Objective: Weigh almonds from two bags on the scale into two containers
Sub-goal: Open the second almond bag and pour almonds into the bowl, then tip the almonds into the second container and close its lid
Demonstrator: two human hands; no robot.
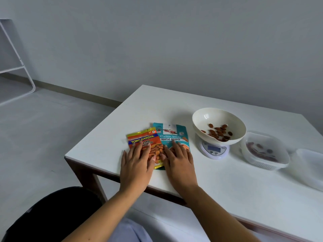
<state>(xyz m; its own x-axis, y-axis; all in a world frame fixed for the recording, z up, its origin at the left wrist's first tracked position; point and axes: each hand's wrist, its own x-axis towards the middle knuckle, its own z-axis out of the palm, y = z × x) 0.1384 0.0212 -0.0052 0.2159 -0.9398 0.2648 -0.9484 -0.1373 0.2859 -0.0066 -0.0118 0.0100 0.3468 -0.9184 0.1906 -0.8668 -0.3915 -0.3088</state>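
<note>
Two almond bags lie flat side by side near the table's left front: an orange one point(145, 139) and a teal one point(172, 135) partly under it. My left hand point(136, 165) rests flat on the orange bag, fingers straight. My right hand point(180, 163) lies flat on the teal bag. To the right stands a small white scale point(214, 151) carrying a cream bowl point(206, 119) with several almonds point(219, 132) in it. Beside it is a clear container point(283, 162) holding some almonds, and a second clear container point(309, 165) at the right edge.
The white table point(157, 105) has its left edge and front edge close to the bags. A white metal frame point(26, 72) stands on the floor at far left. A dark seat or cushion point(52, 213) shows below my left arm.
</note>
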